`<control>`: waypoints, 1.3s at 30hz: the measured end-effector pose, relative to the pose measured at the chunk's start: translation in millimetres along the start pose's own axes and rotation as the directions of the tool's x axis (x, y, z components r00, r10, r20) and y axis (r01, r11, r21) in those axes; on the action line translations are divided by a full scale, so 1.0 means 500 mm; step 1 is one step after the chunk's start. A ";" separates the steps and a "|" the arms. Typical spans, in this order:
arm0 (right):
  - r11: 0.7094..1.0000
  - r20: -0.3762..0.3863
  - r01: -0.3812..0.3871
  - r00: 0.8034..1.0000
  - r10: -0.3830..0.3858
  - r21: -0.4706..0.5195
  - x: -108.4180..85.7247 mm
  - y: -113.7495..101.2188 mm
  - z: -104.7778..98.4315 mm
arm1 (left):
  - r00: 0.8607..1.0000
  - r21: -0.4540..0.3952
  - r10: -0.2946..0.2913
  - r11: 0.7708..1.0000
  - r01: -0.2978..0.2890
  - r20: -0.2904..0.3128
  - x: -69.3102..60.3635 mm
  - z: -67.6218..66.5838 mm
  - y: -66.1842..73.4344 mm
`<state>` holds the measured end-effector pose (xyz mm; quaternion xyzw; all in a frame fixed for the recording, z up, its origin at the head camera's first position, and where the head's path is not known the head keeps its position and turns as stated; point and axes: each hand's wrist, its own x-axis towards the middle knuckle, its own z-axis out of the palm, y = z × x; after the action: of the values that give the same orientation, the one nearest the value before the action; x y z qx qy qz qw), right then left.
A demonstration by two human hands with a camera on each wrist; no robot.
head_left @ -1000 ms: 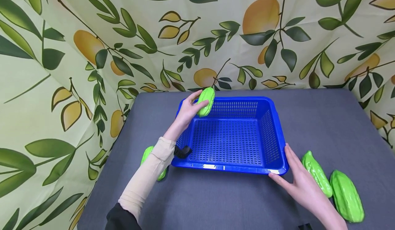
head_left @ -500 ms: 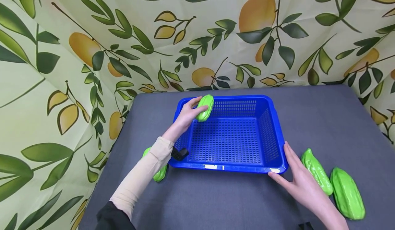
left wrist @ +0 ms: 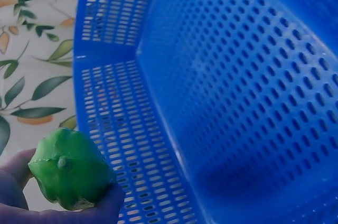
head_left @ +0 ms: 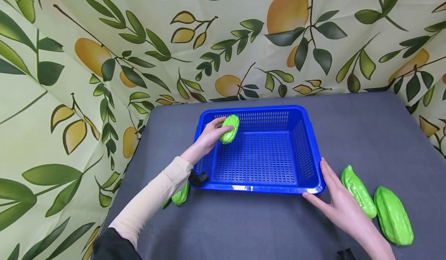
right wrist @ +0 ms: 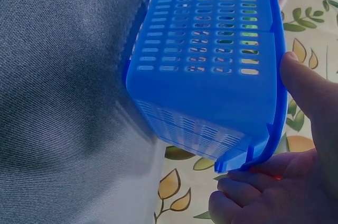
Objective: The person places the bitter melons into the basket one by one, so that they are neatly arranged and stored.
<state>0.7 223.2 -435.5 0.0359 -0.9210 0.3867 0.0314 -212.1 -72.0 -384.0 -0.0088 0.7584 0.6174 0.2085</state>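
Observation:
Over the left part of the blue basket, my left hand holds a small green ridged vegetable, which resembles a bitter melon. In the left wrist view the nubbed end of this vegetable faces the camera, between thumb and fingers. My right hand touches the basket's near right corner, thumb on the front side and fingers along the right side. In the right wrist view, the thumb rests against the rim, and the other fingertips lie near the corner.
Two more green ridged vegetables, a narrow one and a thicker one, lie right of my right hand. Another green vegetable is partly hidden by my left forearm. Grey cloth covers the table; a fruit-patterned curtain hangs behind.
My left hand has lowered the green vegetable from above the far rim toward the basket's inside. The right hand has stayed at the corner. The head view has shifted slightly.

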 end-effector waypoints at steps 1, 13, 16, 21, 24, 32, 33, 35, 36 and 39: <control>1.000 0.000 0.000 1.000 0.000 0.002 0.000 0.000 0.000 | 1.000 0.007 -0.010 1.000 0.010 -0.002 0.000 0.000 -0.002; 1.000 -0.015 0.013 1.000 -0.013 0.002 -0.003 0.005 0.000 | 0.996 0.050 -0.093 0.994 0.094 -0.011 0.019 0.011 -0.016; 1.000 -0.019 0.016 1.000 -0.016 0.003 -0.003 0.005 0.002 | 0.993 0.049 -0.114 0.992 0.115 -0.017 0.023 0.013 -0.019; 1.000 -0.029 0.030 0.999 -0.030 0.001 -0.004 0.006 0.006 | 0.988 0.043 -0.152 0.987 0.153 -0.018 0.023 0.013 -0.021; 0.999 -0.036 0.039 0.999 -0.039 -0.003 -0.004 0.006 0.007 | 0.986 0.050 -0.162 0.985 0.163 -0.024 0.026 0.012 -0.030; 1.000 -0.022 0.029 0.999 -0.029 0.000 -0.003 0.005 0.005 | 0.987 0.077 -0.151 0.985 0.155 -0.058 0.341 -0.087 -0.363; 1.000 -0.018 0.024 1.000 -0.024 0.001 -0.003 0.004 0.005 | 0.986 0.081 -0.150 0.985 0.155 -0.070 0.397 -0.104 -0.421; 1.000 -0.014 0.021 1.000 -0.021 0.002 -0.003 0.004 0.005 | 0.983 0.091 -0.158 0.982 0.166 -0.090 0.441 -0.119 -0.466; 1.000 -0.012 0.020 1.000 -0.020 0.003 -0.003 0.004 0.004 | 0.982 0.095 -0.160 0.981 0.169 -0.097 0.441 -0.120 -0.466; 1.000 -0.016 0.024 1.000 -0.024 0.006 -0.002 0.005 0.004 | 0.981 0.135 -0.162 0.975 0.176 -0.107 0.351 -0.096 -0.379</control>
<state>1.7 223.5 -438.6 0.0440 -0.9191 0.3892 0.0434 -335.4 -119.2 -611.1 -0.0877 0.8064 0.5402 0.2240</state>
